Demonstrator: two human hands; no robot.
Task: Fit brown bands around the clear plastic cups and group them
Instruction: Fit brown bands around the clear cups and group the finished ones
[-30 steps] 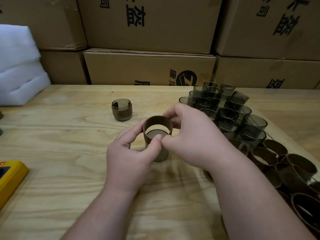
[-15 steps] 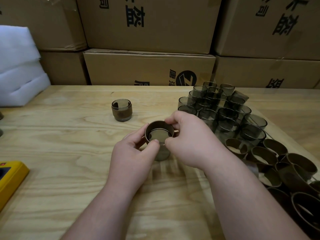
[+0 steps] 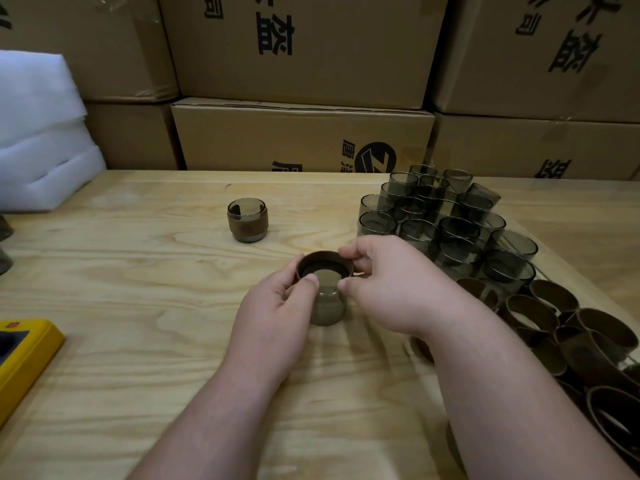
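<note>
- A person's left hand [image 3: 277,306] and right hand [image 3: 391,285] pinch a brown band [image 3: 325,259] from opposite sides, thumbs on the near rim and forefingers curled round the far rim, so the ring sits level as it goes over the mouth of a clear plastic cup [image 3: 327,306].
- The cup stands upright on the wooden desk [image 3: 138,358], near its middle, which gives the hands something firm to push down against; the band sits round the cup's top only, the lower wall bare, so the fitting appears only begun.
- One finished cup [image 3: 247,220], its band round the middle, stands alone further back and to the left, well apart from the supplies, seemingly the start of the completed group.
- A cluster of unbanded cups [image 3: 446,220] waits at the right, just beyond the right hand, with a heap of loose bands [image 3: 571,327] nearer the desk's right edge, both within easy reach of that hand.
- Judging by the single finished cup against the many bare ones, the job is in its early stages.
- A yellow device [image 3: 24,355] lies at the left edge, white foam [image 3: 41,133] sits at the back left, and cardboard boxes [image 3: 301,136] are stacked behind the desk.
</note>
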